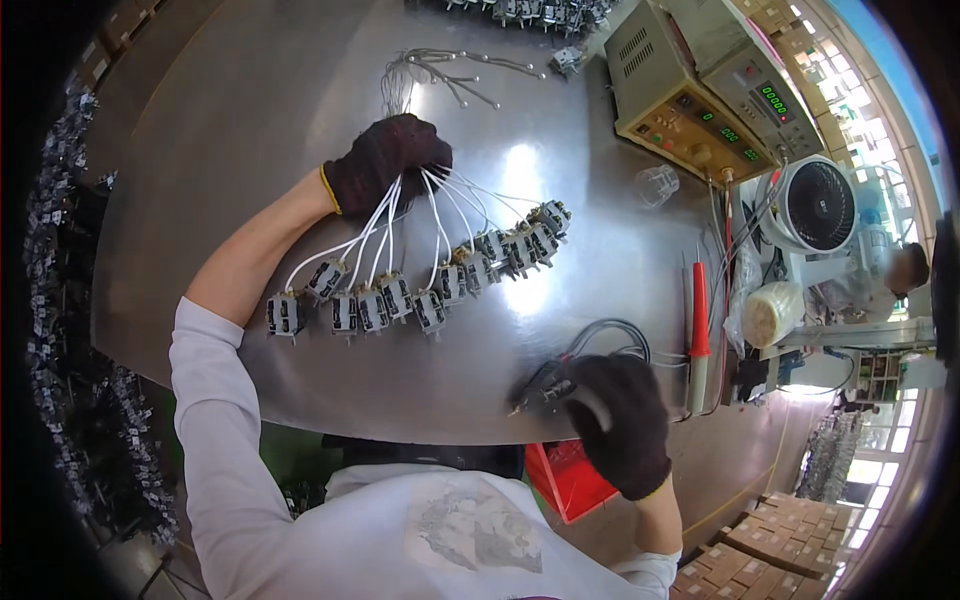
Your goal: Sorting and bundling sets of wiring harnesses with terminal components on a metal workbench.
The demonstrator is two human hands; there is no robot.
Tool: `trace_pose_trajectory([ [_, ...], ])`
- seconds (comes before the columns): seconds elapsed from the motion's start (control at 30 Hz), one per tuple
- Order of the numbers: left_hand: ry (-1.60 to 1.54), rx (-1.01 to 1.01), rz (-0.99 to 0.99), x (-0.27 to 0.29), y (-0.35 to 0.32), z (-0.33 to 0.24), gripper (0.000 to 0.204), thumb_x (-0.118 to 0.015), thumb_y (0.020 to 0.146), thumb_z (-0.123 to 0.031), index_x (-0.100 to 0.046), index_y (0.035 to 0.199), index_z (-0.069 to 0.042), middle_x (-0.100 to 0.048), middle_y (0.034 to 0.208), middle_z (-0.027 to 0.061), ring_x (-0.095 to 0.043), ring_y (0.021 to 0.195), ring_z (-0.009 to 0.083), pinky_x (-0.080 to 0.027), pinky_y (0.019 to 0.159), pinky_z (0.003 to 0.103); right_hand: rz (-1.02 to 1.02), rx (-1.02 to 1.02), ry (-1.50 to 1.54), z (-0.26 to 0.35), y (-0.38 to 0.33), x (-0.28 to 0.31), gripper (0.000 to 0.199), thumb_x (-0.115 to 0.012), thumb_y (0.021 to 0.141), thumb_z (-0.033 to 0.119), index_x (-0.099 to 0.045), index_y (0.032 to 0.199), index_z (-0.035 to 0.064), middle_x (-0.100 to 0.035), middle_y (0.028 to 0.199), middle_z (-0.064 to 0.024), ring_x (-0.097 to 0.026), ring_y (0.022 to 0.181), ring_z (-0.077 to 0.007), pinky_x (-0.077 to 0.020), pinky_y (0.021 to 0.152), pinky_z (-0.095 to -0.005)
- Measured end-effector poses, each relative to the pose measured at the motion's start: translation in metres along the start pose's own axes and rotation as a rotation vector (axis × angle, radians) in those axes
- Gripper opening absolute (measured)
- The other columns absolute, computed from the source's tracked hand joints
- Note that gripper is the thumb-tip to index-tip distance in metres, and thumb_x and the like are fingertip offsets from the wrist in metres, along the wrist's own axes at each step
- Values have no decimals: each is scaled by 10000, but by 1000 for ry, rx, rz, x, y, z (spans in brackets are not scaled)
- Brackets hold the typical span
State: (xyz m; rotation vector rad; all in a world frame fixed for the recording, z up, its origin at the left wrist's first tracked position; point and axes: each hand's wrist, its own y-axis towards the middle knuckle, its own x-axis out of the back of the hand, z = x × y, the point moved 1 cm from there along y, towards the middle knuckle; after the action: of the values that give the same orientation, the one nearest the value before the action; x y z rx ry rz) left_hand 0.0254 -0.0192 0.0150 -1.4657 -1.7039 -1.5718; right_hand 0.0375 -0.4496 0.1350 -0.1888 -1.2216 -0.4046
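Note:
My left hand (395, 160), in a dark knitted glove with a yellow cuff edge, is closed around a bundle of white wires (388, 228). From the wires hang several small boxy grey-and-black electrical parts (372, 308), fanned out over the metal table. Grey wire ends with pale tips (460, 75) stick out beyond the hand. My right hand (622, 420), gloved too, is smeared by motion at the table's near edge. Right beside its fingers is a dark clip-like tool (545, 388) with black cables (615, 330); whether the fingers grip it does not show.
Two bench instruments (690, 110) with green digits stand at the far right. Near them are a clear plastic cup (657, 185), a red test probe (699, 310) and a fan (815, 205). A red bin (565, 485) sits below the table edge. More parts (530, 12) lie at the back.

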Motion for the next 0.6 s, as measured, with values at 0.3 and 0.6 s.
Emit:
trace_pose_trajectory([
  [0.3, 51, -71, 10, -1, -9, 12, 141, -720, 769, -220, -660, 878, -153, -624, 840, 98, -643, 866, 341, -511, 778, 474, -86, -189, -133, 27, 13, -13, 565, -872, 843, 365, -711, 1303, 79, -729, 844, -122, -698, 674, -326, -564, 627, -438],
  [0.6, -32, -130, -48, -4, 4, -5, 176, -747, 787, -240, -617, 855, -143, -632, 820, 124, -654, 874, 371, -523, 794, 514, 49, 85, -230, -14, 11, 9, 733, -964, 650, 337, -717, 1326, 203, -590, 1353, -142, -521, 1312, -411, -462, 1089, -557],
])
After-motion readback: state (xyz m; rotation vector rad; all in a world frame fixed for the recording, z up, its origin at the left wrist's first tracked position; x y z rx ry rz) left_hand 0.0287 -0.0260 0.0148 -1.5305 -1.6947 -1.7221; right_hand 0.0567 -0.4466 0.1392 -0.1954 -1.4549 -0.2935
